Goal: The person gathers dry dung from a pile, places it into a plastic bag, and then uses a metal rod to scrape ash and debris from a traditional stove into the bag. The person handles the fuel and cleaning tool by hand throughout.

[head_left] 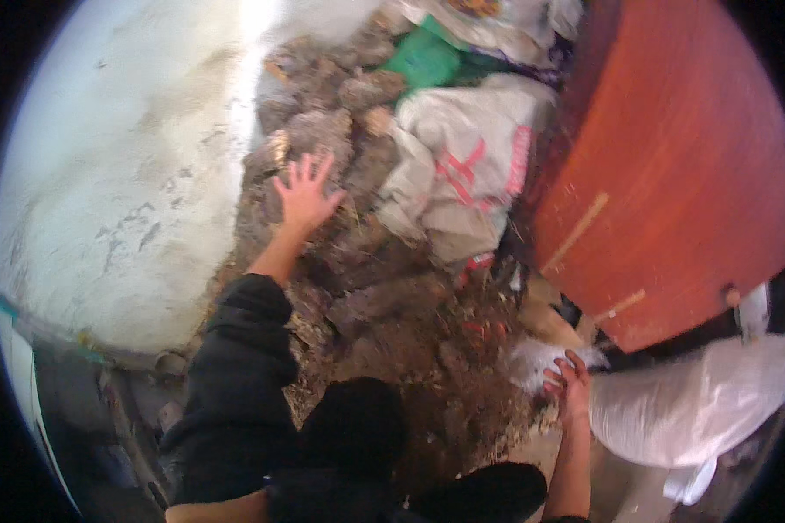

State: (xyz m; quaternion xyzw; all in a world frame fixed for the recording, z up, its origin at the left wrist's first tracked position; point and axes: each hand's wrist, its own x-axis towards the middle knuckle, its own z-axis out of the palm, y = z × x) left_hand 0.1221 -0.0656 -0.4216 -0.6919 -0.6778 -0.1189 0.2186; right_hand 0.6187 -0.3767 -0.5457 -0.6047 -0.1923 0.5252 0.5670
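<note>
Fingers spread, my left hand (306, 196) reaches out over a heap of brown, clod-like lumps (320, 134) beside the pale wall-like surface. It holds nothing. On the right, my right hand (570, 379) is beside a crumpled piece of translucent white plastic (533, 366), with its fingers bent; whether it grips the plastic is unclear. Ahead and right of my left hand lies a creased woven sack (464, 163) with red printing. Dark soil with bits of straw (392, 314) covers the ground between my hands.
A large whitish rounded surface (124, 183) rises on the left. A reddish-orange panel (680, 170) leans in at the right, with a full white woven sack (687, 405) below it. Green sheeting (425, 55) and more sacks (517, 26) lie at the top. My dark-clad knees are at the bottom.
</note>
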